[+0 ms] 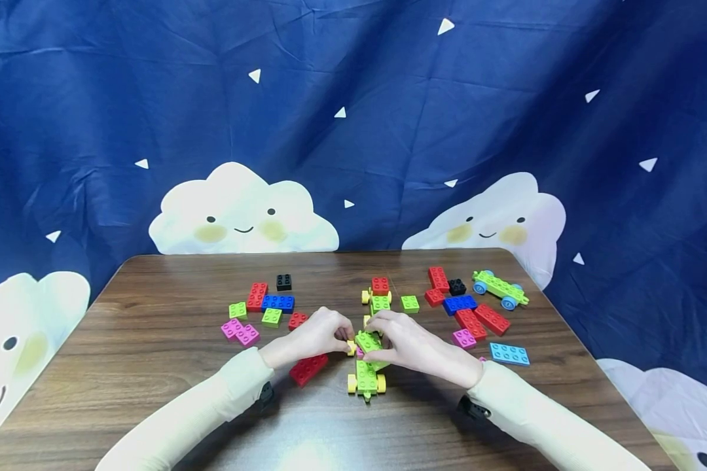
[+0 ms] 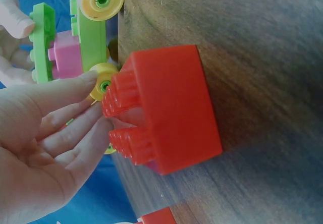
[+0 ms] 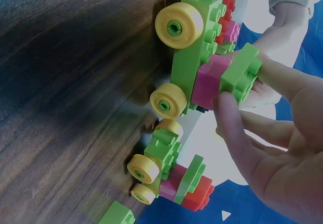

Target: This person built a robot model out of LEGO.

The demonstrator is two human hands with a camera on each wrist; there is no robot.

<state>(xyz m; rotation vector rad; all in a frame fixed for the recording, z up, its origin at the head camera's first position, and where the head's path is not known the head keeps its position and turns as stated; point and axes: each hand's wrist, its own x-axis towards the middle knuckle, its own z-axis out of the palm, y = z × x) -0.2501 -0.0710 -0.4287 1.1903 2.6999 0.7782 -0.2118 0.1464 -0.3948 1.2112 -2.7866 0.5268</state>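
Observation:
A lime-green wheeled toy car base (image 1: 366,381) with yellow wheels stands mid-table, between both hands. On its studs sits a pink brick (image 3: 211,81), topped by a lime-green brick (image 3: 241,72). My right hand (image 1: 409,343) pinches that green brick between thumb and fingers. From the other side, my left hand (image 1: 324,335) holds the base by a yellow wheel (image 2: 106,72), its thumb against the wheel. Just behind is a second green car base (image 3: 164,151) with yellow wheels, carrying pink, green and red bricks.
Beside my left wrist lies a red brick (image 1: 308,370). Several red, blue, green and pink bricks and a black brick (image 1: 284,282) are spread at the left. More bricks lie at the right, with a light blue brick (image 1: 509,354) and a blue-wheeled green car base (image 1: 499,288).

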